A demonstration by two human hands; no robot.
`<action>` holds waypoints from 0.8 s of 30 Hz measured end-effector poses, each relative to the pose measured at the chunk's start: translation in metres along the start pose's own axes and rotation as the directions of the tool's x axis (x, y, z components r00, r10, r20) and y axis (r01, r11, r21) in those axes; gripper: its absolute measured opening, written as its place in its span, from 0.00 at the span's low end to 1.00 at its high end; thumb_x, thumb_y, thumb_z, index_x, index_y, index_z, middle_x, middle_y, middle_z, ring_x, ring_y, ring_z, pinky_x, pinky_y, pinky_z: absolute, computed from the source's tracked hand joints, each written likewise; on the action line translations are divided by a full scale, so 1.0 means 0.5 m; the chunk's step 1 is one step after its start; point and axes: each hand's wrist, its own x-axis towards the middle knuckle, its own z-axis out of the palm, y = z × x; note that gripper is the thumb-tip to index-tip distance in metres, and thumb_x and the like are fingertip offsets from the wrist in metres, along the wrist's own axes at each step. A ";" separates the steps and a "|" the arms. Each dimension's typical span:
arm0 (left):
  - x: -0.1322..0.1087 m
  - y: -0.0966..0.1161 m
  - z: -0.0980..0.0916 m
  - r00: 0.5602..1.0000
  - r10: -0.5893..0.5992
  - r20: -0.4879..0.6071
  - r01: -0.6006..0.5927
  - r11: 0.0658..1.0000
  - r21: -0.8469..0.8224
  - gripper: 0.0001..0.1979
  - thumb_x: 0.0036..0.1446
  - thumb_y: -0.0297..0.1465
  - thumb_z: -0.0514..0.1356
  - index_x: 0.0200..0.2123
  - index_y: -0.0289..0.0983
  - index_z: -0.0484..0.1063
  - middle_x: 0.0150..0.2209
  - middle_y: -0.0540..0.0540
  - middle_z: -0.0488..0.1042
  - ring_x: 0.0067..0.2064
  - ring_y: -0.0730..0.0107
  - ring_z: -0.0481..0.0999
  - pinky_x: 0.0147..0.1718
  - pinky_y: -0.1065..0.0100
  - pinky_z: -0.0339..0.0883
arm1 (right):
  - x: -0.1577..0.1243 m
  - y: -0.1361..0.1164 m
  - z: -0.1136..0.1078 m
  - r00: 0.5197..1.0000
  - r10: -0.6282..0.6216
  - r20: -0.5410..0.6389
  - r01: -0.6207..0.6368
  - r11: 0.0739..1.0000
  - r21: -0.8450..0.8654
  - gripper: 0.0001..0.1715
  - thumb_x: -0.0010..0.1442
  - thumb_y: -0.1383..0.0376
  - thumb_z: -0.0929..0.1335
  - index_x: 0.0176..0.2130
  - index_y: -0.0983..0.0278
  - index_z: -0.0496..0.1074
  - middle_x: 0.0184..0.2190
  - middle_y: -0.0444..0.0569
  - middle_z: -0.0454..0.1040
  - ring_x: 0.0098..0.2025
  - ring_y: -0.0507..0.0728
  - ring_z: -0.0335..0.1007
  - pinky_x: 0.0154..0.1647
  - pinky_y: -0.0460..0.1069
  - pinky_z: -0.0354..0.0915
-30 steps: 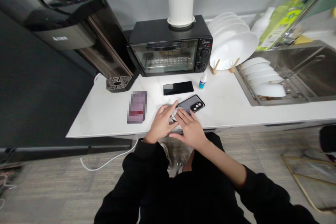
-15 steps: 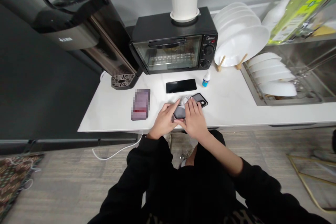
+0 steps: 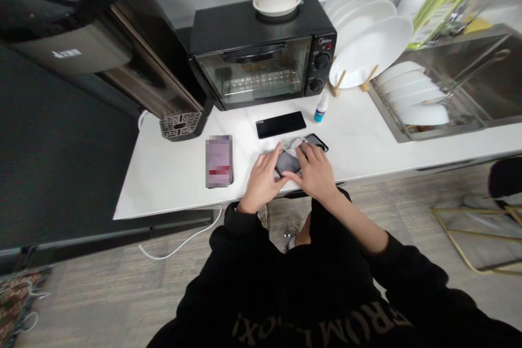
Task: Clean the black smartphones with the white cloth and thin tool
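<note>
Wiping continues: right hand (image 3: 316, 174) has slid its pale cloth (image 3: 291, 145) up the dark phone (image 3: 302, 155) toward the camera end; left hand (image 3: 265, 176) still pins the lower end, fingers flat. Phone lies near the surface (image 3: 171, 185) front edge.

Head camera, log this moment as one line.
left hand steadies dark grey phone | right hand presses crumpled white cloth on it | white countertop

R hand (image 3: 316, 174) slid w/ cloth (image 3: 292, 144) toward phone's (image 3: 290, 160) camera end.
</note>
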 end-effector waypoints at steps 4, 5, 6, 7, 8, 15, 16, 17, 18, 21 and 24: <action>-0.003 -0.005 0.003 1.000 -0.006 -0.014 0.006 1.000 0.003 0.49 0.64 0.31 0.65 0.79 0.41 0.39 0.65 0.38 0.70 0.61 0.48 0.67 0.64 0.49 0.64 | -0.034 -0.054 0.003 0.974 -0.211 0.085 0.199 0.971 0.130 0.45 0.70 0.38 0.62 0.64 0.71 0.70 0.63 0.66 0.73 0.68 0.70 0.64 0.70 0.65 0.60; -0.002 -0.004 0.002 1.000 -0.008 -0.014 0.008 1.000 -0.002 0.49 0.64 0.31 0.65 0.79 0.42 0.39 0.65 0.38 0.70 0.62 0.48 0.67 0.64 0.49 0.64 | -0.045 -0.047 -0.004 0.971 -0.219 0.096 0.207 0.970 0.128 0.45 0.70 0.38 0.62 0.64 0.70 0.70 0.63 0.64 0.74 0.68 0.70 0.64 0.71 0.65 0.59; -0.002 -0.002 0.002 1.000 -0.010 -0.018 0.010 1.000 -0.009 0.50 0.63 0.32 0.66 0.79 0.43 0.38 0.65 0.39 0.71 0.62 0.48 0.67 0.64 0.49 0.64 | -0.054 -0.032 -0.012 0.973 -0.207 0.104 0.196 0.975 0.106 0.45 0.70 0.37 0.61 0.65 0.70 0.70 0.63 0.64 0.74 0.68 0.69 0.64 0.71 0.66 0.58; -0.002 0.000 0.001 1.000 -0.010 -0.020 0.010 1.000 -0.017 0.51 0.63 0.34 0.67 0.79 0.43 0.38 0.65 0.39 0.70 0.62 0.48 0.67 0.64 0.49 0.63 | -0.059 -0.011 -0.021 0.979 -0.176 0.106 0.169 0.983 0.065 0.46 0.70 0.37 0.61 0.66 0.70 0.69 0.65 0.64 0.73 0.69 0.70 0.64 0.71 0.66 0.58; -0.001 0.003 0.001 1.000 -0.009 -0.023 0.008 1.000 -0.024 0.52 0.63 0.35 0.68 0.79 0.44 0.38 0.65 0.40 0.70 0.62 0.48 0.68 0.64 0.49 0.63 | -0.059 0.013 -0.029 0.987 -0.127 0.101 0.126 0.992 0.012 0.47 0.71 0.37 0.60 0.67 0.71 0.68 0.66 0.65 0.71 0.68 0.71 0.64 0.71 0.67 0.58; 0.001 0.004 -0.001 1.000 0.005 -0.012 -0.005 1.000 -0.010 0.51 0.64 0.36 0.67 0.79 0.45 0.38 0.65 0.40 0.72 0.61 0.48 0.68 0.63 0.49 0.64 | -0.010 0.016 -0.008 0.999 0.013 0.035 -0.010 0.996 -0.090 0.49 0.71 0.37 0.60 0.65 0.75 0.69 0.66 0.69 0.70 0.69 0.74 0.62 0.70 0.67 0.57; 0.001 0.003 -0.001 1.000 0.007 -0.009 -0.007 1.000 -0.012 0.51 0.64 0.34 0.67 0.79 0.45 0.38 0.65 0.40 0.72 0.61 0.48 0.69 0.63 0.50 0.64 | -0.014 -0.007 -0.001 0.998 -0.032 0.054 0.035 0.998 -0.048 0.49 0.70 0.36 0.61 0.65 0.74 0.69 0.66 0.68 0.70 0.70 0.73 0.61 0.71 0.66 0.57; 0.001 0.002 -0.001 1.000 0.007 -0.007 -0.007 1.000 -0.014 0.51 0.64 0.32 0.67 0.79 0.44 0.37 0.65 0.40 0.72 0.61 0.49 0.68 0.63 0.51 0.64 | -0.023 -0.027 0.003 0.993 -0.084 0.077 0.085 0.996 -0.004 0.49 0.69 0.36 0.61 0.65 0.73 0.69 0.66 0.67 0.70 0.70 0.72 0.61 0.72 0.66 0.57; 0.001 0.002 -0.001 1.000 0.002 -0.002 -0.002 1.000 -0.014 0.52 0.63 0.30 0.67 0.79 0.45 0.37 0.65 0.41 0.72 0.60 0.49 0.68 0.63 0.51 0.64 | -0.033 -0.040 0.002 0.986 -0.134 0.101 0.131 0.991 0.037 0.49 0.69 0.36 0.61 0.66 0.72 0.69 0.66 0.66 0.70 0.70 0.71 0.62 0.72 0.65 0.56; 0.001 0.006 -0.003 1.000 -0.018 0.013 0.019 1.000 -0.010 0.53 0.62 0.32 0.68 0.79 0.46 0.38 0.66 0.42 0.71 0.61 0.49 0.68 0.64 0.50 0.62 | -0.062 -0.028 -0.021 0.972 -0.188 0.144 0.179 0.981 0.077 0.43 0.72 0.40 0.61 0.68 0.69 0.68 0.67 0.60 0.71 0.70 0.68 0.62 0.74 0.65 0.55; 0.003 0.012 -0.006 0.999 -0.025 0.025 0.024 1.000 0.002 0.52 0.62 0.38 0.69 0.78 0.46 0.40 0.66 0.40 0.72 0.62 0.47 0.69 0.63 0.48 0.62 | -0.056 0.035 -0.049 0.991 -0.063 0.115 0.068 0.997 -0.037 0.39 0.74 0.45 0.60 0.70 0.69 0.66 0.69 0.61 0.69 0.72 0.72 0.58 0.72 0.68 0.56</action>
